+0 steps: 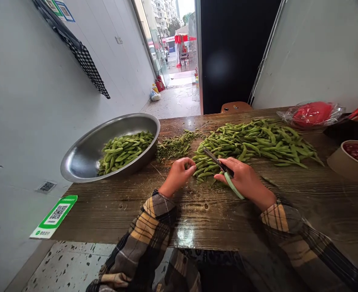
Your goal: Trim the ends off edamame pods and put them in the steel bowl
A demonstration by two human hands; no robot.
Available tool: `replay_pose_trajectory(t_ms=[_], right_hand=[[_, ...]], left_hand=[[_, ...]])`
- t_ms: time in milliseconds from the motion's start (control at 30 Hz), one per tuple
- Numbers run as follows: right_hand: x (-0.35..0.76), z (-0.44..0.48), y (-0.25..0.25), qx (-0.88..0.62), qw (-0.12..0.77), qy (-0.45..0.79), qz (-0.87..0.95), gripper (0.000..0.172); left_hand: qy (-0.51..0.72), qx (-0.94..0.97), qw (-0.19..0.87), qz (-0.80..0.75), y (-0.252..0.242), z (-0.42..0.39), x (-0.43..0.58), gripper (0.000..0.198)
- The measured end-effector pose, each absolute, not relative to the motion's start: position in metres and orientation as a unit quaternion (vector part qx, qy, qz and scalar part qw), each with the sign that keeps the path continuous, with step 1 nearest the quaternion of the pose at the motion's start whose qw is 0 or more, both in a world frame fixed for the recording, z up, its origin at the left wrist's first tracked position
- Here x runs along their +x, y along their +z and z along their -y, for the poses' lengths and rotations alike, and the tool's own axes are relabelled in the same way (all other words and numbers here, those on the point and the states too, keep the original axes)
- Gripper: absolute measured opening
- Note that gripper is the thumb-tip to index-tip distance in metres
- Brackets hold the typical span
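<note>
My right hand (242, 178) grips a pair of scissors (234, 184) with pale green handles, the dark blades pointing up and left over the pods. To its left, my left hand (177, 174) is closed with thumb and fingertips together at the near left edge of the pile; what it pinches, if anything, is hidden by the fingers. The heap of green edamame pods (254, 142) spreads over the wooden table (130, 211) ahead of both hands. Small trimmed bits (177, 147) lie in a mound left of the pods. More pods (125, 150) fill part of a tilted metal basin (83, 160).
A payment code sign (55, 215) sits at the table's left corner. On the right stand a paper bowl (338, 164) with dark red contents and a red item in clear plastic (312, 113). A brown stool (236, 106) is beyond the far edge, near an open doorway.
</note>
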State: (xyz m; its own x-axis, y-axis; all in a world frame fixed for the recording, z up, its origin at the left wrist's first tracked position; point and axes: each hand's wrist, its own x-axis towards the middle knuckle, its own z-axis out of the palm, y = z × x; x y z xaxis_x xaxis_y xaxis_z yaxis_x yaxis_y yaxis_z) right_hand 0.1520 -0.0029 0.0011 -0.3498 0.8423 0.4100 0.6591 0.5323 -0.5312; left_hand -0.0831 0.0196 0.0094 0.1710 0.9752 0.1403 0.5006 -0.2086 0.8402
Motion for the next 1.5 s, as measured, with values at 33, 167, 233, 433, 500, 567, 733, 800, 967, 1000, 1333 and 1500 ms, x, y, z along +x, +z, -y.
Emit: replay_pose_trajectory(t_ms=[33, 167, 233, 433, 500, 567, 733, 800, 967, 1000, 1333, 1500], right_hand=[[0.152, 0.003, 0.002, -0.464, 0.326, 0.142, 0.811, 0.046], [0.152, 0.004, 0.004, -0.467, 0.304, 0.155, 0.816, 0.05], [0.151, 0.004, 0.004, -0.461, 0.299, 0.162, 0.819, 0.051], [0.151, 0.004, 0.004, -0.431, 0.297, 0.197, 0.829, 0.053], [0.151, 0.004, 0.004, -0.422, 0.303, 0.207, 0.829, 0.054], [0.15, 0.004, 0.004, -0.422, 0.306, 0.21, 0.827, 0.054], [0.148, 0.006, 0.003, -0.418, 0.309, 0.204, 0.829, 0.046], [0.147, 0.007, 0.003, -0.417, 0.308, 0.198, 0.831, 0.044], [0.149, 0.008, 0.003, -0.42, 0.286, 0.178, 0.843, 0.04], [0.15, 0.008, 0.003, -0.418, 0.284, 0.177, 0.844, 0.039], [0.15, 0.006, 0.005, -0.417, 0.295, 0.173, 0.842, 0.038], [0.15, 0.006, 0.007, -0.454, 0.304, 0.164, 0.822, 0.048]], left_hand=[[0.375, 0.671, 0.371, -0.521, 0.013, -0.018, -0.083, 0.017], [0.416, 0.599, 0.502, -0.465, 0.022, -0.012, -0.081, 0.025], [0.421, 0.574, 0.551, -0.436, 0.023, -0.009, -0.078, 0.027], [0.418, 0.577, 0.571, -0.409, 0.026, -0.002, -0.066, 0.027], [0.409, 0.587, 0.561, -0.415, 0.026, 0.0, -0.064, 0.027], [0.404, 0.592, 0.557, -0.419, 0.026, 0.001, -0.063, 0.029], [0.39, 0.62, 0.532, -0.424, 0.026, 0.002, -0.063, 0.027], [0.385, 0.642, 0.506, -0.429, 0.027, 0.0, -0.064, 0.024], [0.398, 0.683, 0.427, -0.44, 0.026, -0.005, -0.066, 0.017], [0.397, 0.682, 0.426, -0.443, 0.026, -0.005, -0.067, 0.017], [0.419, 0.605, 0.529, -0.423, 0.023, -0.005, -0.068, 0.02], [0.493, 0.458, 0.627, -0.393, 0.019, -0.008, -0.072, 0.026]])
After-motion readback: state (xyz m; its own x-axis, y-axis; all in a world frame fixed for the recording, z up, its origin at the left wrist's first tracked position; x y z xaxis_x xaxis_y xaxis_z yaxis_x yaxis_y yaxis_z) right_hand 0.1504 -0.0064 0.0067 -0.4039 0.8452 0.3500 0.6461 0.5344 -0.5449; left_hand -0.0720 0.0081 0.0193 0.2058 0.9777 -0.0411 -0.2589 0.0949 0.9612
